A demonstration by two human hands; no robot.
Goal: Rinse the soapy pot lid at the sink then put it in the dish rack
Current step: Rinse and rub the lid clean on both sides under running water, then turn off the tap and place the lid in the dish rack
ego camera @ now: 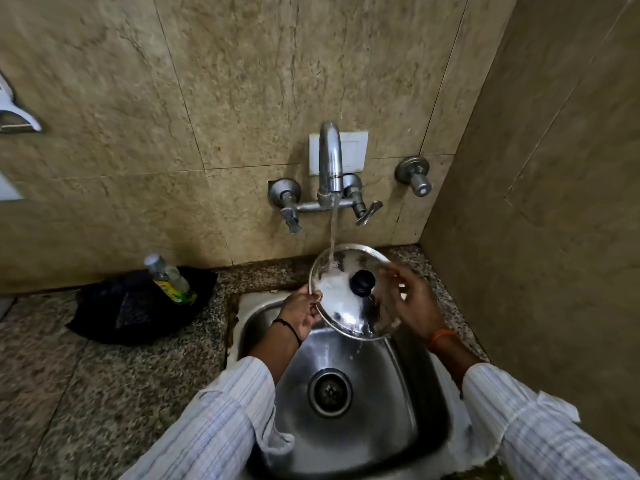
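- We hold the lid [343, 299] over the sink [349, 410], below the tap [330, 161] on the wall behind.
- Our left hand [301, 311] is at the lid's left rim; our right hand [412, 303] is at its right side.
- The knob [362, 282] sits mid-lid.
- A bottle [169, 278] leans in a bowl [138, 306] on the counter [69, 393], left of the sink.
- The drain [329, 393] lies in the sink, nearer us than the lid.

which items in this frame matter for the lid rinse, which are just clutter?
In use:
- pot lid, foam on it, tilted over the basin
- left hand gripping its rim
- right hand on the lid, blurred
- tap, water running onto the lid
- sink

Lying about:
- dish soap bottle
- black cloth under it
- spare wall valve

No dish rack in view.
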